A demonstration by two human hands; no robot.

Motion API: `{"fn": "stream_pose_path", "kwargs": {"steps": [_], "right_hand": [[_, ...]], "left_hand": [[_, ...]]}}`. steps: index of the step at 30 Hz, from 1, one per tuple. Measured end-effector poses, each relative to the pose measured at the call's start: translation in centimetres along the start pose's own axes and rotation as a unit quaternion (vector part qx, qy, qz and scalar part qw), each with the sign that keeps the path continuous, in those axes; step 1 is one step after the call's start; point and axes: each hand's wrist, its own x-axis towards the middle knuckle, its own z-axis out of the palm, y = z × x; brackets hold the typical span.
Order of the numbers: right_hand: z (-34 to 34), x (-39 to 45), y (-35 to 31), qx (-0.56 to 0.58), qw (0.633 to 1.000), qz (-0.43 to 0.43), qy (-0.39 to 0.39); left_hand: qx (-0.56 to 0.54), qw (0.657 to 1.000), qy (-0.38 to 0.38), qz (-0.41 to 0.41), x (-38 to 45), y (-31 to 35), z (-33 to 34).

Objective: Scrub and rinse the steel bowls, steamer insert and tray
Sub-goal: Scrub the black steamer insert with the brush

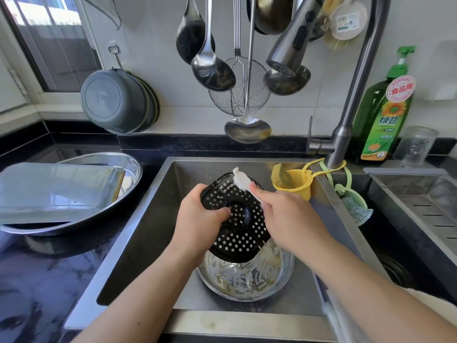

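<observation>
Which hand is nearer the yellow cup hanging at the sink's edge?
Right. The right hand, gripping a white brush, is just left of the yellow cup; the left hand is farther left.

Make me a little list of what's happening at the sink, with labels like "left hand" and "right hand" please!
left hand: grips the black steamer insert over the sink
right hand: holds a white brush against the insert
under insert: steel bowl, smeared with residue
faucet: no water seen running
left counter: steel tray lying in a big steel bowl
behind sink: green dish soap bottle
</observation>
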Motion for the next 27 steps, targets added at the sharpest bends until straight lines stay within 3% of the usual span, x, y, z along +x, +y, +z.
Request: {"fn": "stream_pose_path", "kwargs": {"steps": [5, 9, 13, 17, 22, 25, 27], "right_hand": [[0.8, -1.6, -1.3, 0.050, 0.995, -0.069, -0.041], [0.5, 0.0, 0.1, 0.007, 1.000, 0.001, 0.011], [1.2, -1.9, -2.2, 0.040, 0.995, -0.080, -0.032], [0.2, 0.2, 0.6, -0.019, 1.000, 0.007, 0.005], [1.2, -1.6, -1.6, 0.048, 0.996, -0.065, -0.044], [0.7, 0.1, 0.2, 0.014, 1.000, 0.002, -0.009], [0.7, -0.2, 0.4, 0.008, 1.000, -0.004, -0.021]], "left_hand": [[-0.028, 1.000, 0.011, -0.006, 0.0, -0.1, -0.3], [-0.048, 0.999, 0.011, -0.018, 0.1, -0.1, 0.0], [-0.064, 0.998, 0.012, -0.026, -0.1, 0.0, -0.1], [-0.073, 0.996, 0.017, -0.038, 0.1, 0.0, 0.0], [-0.079, 0.996, 0.026, -0.042, 0.1, -0.2, -0.2], [-0.083, 0.995, 0.025, -0.048, 0.2, -0.2, -0.1], [-0.084, 0.995, 0.024, -0.047, 0.2, -0.2, -0.1]]}}
